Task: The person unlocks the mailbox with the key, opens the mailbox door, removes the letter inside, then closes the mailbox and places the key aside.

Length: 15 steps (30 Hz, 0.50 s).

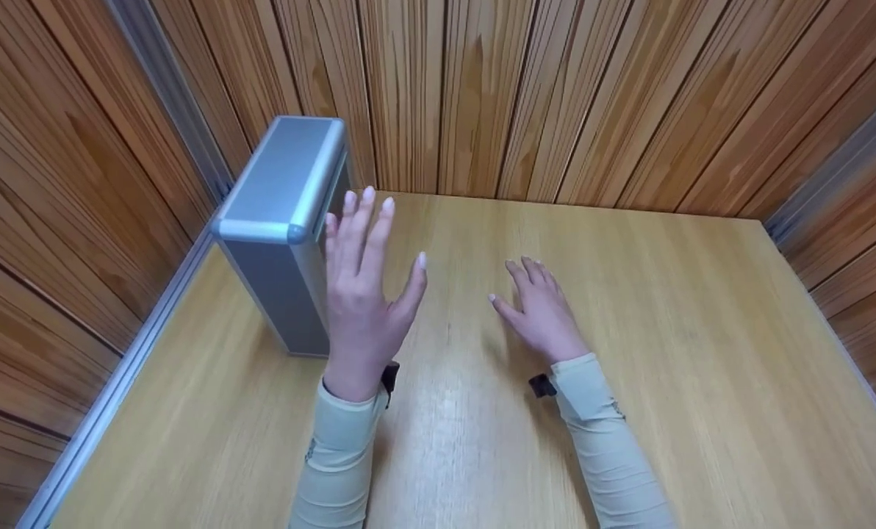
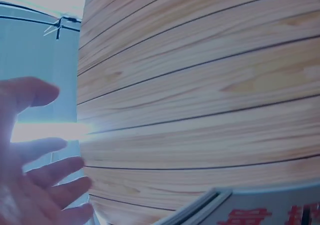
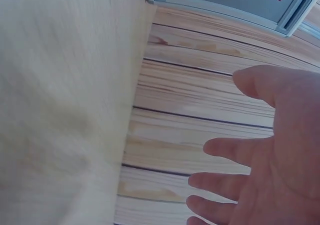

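Note:
A silver-grey hard case [image 1: 269, 176] with rounded metal edges stands upright at the left rear of the wooden table. My left hand [image 1: 368, 301] is raised in front of the case's right side and overlaps it in the head view, fingers spread and thumb out, holding nothing. Lower and further right, my right hand [image 1: 544, 312] hovers over the table, its fingers extended and nothing in its grasp. Red characters mark one face of the case [image 3: 225, 0] in the right wrist view, and part of that lettering shows in the left wrist view too.
Wood-panelled walls [image 1: 482, 95] enclose the table [image 1: 702, 330] at the back and both sides. A metal rail [image 1: 126, 382] runs along the left table edge. Small dark wrist cameras [image 1: 542, 386] sit at the cuffs of the light sleeves.

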Tool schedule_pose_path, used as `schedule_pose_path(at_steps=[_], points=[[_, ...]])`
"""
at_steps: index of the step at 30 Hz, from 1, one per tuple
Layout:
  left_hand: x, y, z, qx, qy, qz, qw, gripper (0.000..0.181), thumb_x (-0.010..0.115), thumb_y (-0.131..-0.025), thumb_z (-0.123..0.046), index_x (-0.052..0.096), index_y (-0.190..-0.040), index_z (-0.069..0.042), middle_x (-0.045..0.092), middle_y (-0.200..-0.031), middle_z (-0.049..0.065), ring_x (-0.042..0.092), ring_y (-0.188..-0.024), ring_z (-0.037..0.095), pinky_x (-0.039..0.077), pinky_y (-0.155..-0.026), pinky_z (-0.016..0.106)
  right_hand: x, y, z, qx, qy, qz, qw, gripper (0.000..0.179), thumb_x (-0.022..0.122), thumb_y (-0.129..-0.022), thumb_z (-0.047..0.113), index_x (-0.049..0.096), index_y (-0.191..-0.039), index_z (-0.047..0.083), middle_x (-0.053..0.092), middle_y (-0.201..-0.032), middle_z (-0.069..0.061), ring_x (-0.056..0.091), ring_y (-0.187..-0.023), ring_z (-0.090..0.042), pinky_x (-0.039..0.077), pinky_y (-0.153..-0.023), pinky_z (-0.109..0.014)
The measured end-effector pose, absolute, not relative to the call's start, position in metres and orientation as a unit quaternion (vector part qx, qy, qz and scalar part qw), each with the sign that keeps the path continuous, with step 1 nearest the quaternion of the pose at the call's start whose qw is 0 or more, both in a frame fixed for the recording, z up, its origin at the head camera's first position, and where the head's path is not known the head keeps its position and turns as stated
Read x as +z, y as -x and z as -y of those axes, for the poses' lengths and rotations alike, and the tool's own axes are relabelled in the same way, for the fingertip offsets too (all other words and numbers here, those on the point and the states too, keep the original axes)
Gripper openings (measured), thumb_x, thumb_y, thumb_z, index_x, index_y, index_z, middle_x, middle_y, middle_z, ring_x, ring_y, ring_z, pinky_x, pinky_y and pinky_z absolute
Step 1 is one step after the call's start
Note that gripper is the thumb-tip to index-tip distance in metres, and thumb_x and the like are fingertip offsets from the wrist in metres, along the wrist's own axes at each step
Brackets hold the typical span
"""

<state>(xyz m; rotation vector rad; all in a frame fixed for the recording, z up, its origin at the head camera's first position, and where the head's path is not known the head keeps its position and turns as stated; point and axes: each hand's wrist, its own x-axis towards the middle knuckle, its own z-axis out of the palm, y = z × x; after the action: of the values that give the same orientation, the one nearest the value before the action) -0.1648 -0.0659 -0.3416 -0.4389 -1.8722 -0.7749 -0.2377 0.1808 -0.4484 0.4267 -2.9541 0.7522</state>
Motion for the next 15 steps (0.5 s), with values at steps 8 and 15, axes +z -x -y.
schedule_pose_path(at_steps=[8,15], points=[[-0.346,0.173,0.096,-0.358,0.053,0.723,0.588,0.059,0.075,-0.081,-0.025,0.053,-0.132,-0.005,0.038,-0.144,0.018,0.022,-0.139,0.034,0.014,-0.112,0.048,-0.451,0.26,-0.165,0.268,-0.158,0.95,0.029,0.07,0.046,-0.095,0.055,0.034,-0.148,0.009,0.028,-0.151,-0.018,0.025,-0.138,-0.034,0.02,-0.11,-0.05],[-0.357,0.181,0.131,-0.434,-0.13,0.738,0.501,0.113,0.077,-0.07,-0.054,0.012,-0.153,-0.014,0.01,-0.155,0.005,0.005,-0.14,0.012,0.011,-0.11,0.035,-0.445,0.278,-0.143,0.292,-0.18,0.939,0.033,0.068,0.045,-0.096,0.054,0.036,-0.146,0.009,0.034,-0.148,-0.014,0.031,-0.136,-0.031,0.024,-0.11,-0.047]])
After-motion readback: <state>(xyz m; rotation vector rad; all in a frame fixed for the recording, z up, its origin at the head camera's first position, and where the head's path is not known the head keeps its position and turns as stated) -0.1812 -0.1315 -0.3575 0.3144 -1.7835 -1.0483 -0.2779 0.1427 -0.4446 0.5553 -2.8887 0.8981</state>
